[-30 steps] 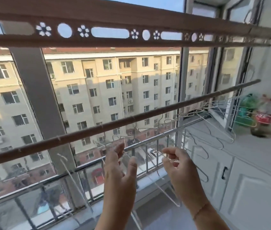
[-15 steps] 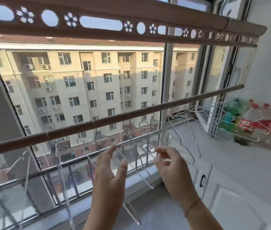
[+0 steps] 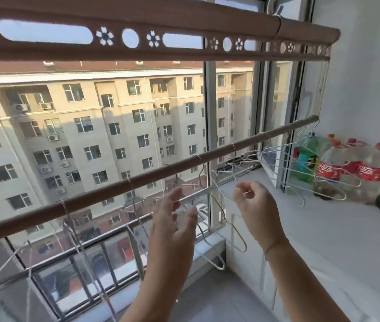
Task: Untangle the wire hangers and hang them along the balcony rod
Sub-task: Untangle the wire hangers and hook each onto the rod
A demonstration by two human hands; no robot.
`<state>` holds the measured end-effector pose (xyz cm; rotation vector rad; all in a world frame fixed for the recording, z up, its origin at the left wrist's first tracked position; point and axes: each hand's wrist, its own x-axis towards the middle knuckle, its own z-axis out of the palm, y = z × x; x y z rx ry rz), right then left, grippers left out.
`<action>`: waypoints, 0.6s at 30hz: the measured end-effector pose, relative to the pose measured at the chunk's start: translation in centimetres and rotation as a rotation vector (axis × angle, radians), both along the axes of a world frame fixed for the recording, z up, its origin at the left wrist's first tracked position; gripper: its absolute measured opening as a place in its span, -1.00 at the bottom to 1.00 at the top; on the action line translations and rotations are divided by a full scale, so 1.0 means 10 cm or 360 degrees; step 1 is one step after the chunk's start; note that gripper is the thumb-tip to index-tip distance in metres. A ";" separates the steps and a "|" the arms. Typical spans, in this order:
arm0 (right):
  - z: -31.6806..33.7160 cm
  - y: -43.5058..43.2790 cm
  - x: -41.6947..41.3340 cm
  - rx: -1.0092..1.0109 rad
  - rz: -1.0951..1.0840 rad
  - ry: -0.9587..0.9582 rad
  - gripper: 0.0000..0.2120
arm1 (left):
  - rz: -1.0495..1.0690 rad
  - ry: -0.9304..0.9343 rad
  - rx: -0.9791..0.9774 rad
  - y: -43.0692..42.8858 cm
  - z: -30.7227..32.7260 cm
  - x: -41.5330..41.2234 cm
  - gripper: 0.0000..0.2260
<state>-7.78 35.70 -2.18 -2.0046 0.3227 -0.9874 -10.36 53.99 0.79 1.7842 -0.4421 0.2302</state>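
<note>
Hangers mostly up, 1 in hand
Several hooks sit spaced along the balcony rod [image 3: 138,182]; your right hand [image 3: 256,205] pinches a wire hanger [image 3: 228,219] just below it, left hand [image 3: 172,219] open, empty. A bunch [image 3: 300,168] at the rod's right end needs spreading. Bottles [image 3: 356,168]: red Coca-Cola-style labels, unreadable.

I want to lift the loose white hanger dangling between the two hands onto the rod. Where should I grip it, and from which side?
Grip the white hanger high, on the thin neck just under its hook, coming from the room side with the right hand. Its loops hang down and snag neighbours, and the rod lies just above.
</note>
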 end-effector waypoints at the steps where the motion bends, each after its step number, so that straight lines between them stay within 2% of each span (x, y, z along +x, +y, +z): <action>1: -0.02 -0.08 0.07 -0.0006 -0.0012 0.0045 -0.85 | -0.0010 0.0018 0.0008 -0.09 0.00 0.03 -0.62; 7: -0.15 -0.45 0.39 -0.0015 0.0037 0.0187 -0.77 | 0.0077 0.0127 -0.0033 -0.60 -0.06 0.26 -0.61; 15: -0.15 -1.11 0.67 0.0159 0.0429 0.0302 -0.85 | 0.0412 0.0303 -0.0013 -1.38 -0.22 0.59 -0.53; 18: -0.20 -1.27 0.74 0.0373 0.0683 0.0355 -0.95 | 0.0543 0.0334 -0.0037 -1.59 -0.30 0.66 -0.55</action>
